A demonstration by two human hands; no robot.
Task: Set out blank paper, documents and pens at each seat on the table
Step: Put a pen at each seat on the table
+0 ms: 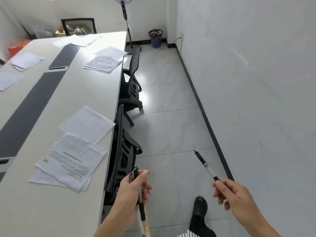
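The fan (124, 12) was cropped at 12 o'clock. The pens (142, 214) in the left hand (132, 187) ran off at 6 o'clock. Print on the documents (73, 156) was illegible.

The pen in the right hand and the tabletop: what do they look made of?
Pen: likely plastic, with a see-through barrel and black grip and tip end.
Tabletop: probably laminate board, matt and pale with faint grain, plus a dark grey centre strip.
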